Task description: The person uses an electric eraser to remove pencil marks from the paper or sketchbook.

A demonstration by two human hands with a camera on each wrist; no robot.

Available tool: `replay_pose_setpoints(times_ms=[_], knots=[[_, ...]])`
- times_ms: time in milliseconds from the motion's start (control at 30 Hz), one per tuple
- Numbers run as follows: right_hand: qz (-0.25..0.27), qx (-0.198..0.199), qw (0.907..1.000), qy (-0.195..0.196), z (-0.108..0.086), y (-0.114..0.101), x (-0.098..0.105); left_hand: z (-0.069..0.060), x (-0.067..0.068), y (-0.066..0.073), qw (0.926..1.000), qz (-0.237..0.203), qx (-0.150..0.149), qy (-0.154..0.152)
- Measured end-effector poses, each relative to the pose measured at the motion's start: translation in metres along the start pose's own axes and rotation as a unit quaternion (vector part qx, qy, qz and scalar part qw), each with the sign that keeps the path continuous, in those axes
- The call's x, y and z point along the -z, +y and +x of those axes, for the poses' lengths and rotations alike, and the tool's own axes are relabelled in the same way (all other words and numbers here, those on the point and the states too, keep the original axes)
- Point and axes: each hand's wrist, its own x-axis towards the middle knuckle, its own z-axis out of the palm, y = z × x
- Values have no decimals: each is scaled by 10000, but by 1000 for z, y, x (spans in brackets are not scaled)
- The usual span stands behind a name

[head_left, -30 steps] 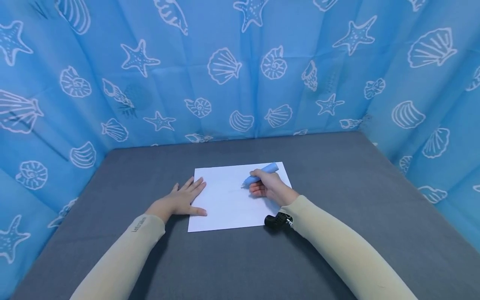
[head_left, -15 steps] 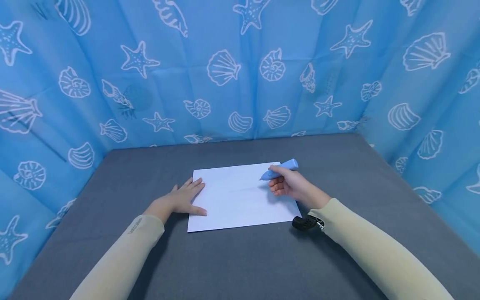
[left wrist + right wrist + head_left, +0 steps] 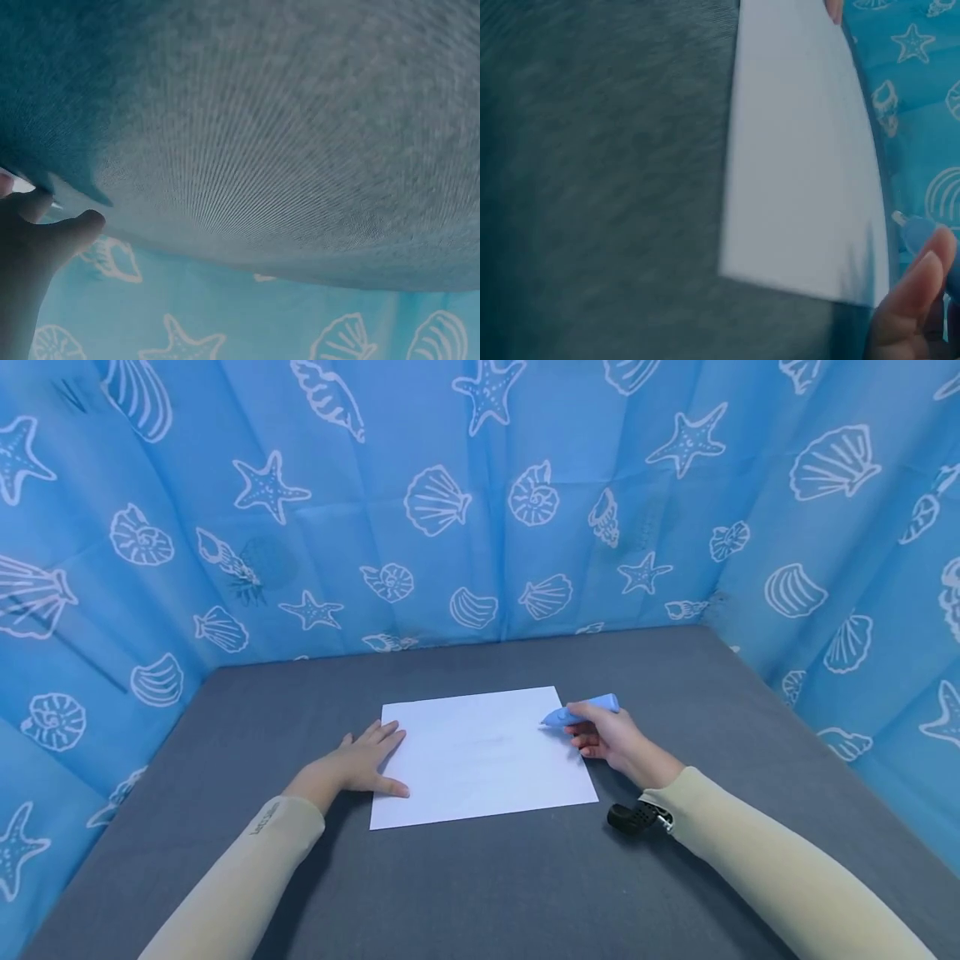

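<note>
A white sheet of paper (image 3: 465, 768) lies on the grey cloth in the head view, with faint pale marks near its middle. My left hand (image 3: 351, 768) rests flat on its left edge, fingers spread. Over the right edge, my right hand (image 3: 611, 739) grips a thick light-blue pen (image 3: 557, 717), its tip pointing left above the sheet. The right wrist view shows the pen's pale narrow tip (image 3: 898, 218) beyond thumb and finger. Whether the tip touches the paper I cannot tell. In the left wrist view the left hand (image 3: 37, 240) shows only partly, in shadow.
Grey cloth (image 3: 465, 893) covers the table. A blue curtain (image 3: 337, 510) with white shells and starfish stands behind and at both sides. A small black device (image 3: 632, 818) hangs from the right wrist.
My right hand has moved rightward with the pen, from over the paper's middle right to its right edge. My left hand stays on the left edge. The head view has shifted slightly.
</note>
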Motion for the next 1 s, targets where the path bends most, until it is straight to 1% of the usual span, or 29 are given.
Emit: replay_pose_setpoints(times_ms=[133,200,233,300,400,467,500,567,633,733,800,867,1000], knots=[[-86,-53,9998,-153,-3,3,6,-1,-3,-2,10000,-21,-53,30],[-173,25,9998,-93,-4,4,7,-2,-4,-2,10000,-15,-80,54],[-189,81,9998,50,-4,5,7,-2,-4,-2,9999,-8,-84,64],[-197,245,9984,480,-5,7,8,-4,-4,-1,9999,-8,-83,87],[-232,422,9928,1099,-6,9,10,-5,-3,1,9999,88,-61,119],[-386,391,9900,1303,-8,9,12,-7,-2,2,9997,184,-51,137],[-551,325,9892,1322,-9,10,14,-7,-2,2,9996,240,-41,145],[-976,111,9866,1306,-12,9,17,-8,-1,3,9993,341,-43,163],[-1537,-41,9803,1242,-14,8,19,-8,-1,4,9990,413,-27,184],[-2491,-199,9624,1066,-17,6,21,-8,0,4,9987,451,-6,218],[-2991,-289,9498,875,-19,5,21,-8,0,4,9987,451,6,221],[-3302,-385,9406,690,-21,4,21,-8,0,3,9987,448,-3,227],[-3571,-391,9325,381,-23,4,19,-8,-2,2,9988,420,-15,262]])
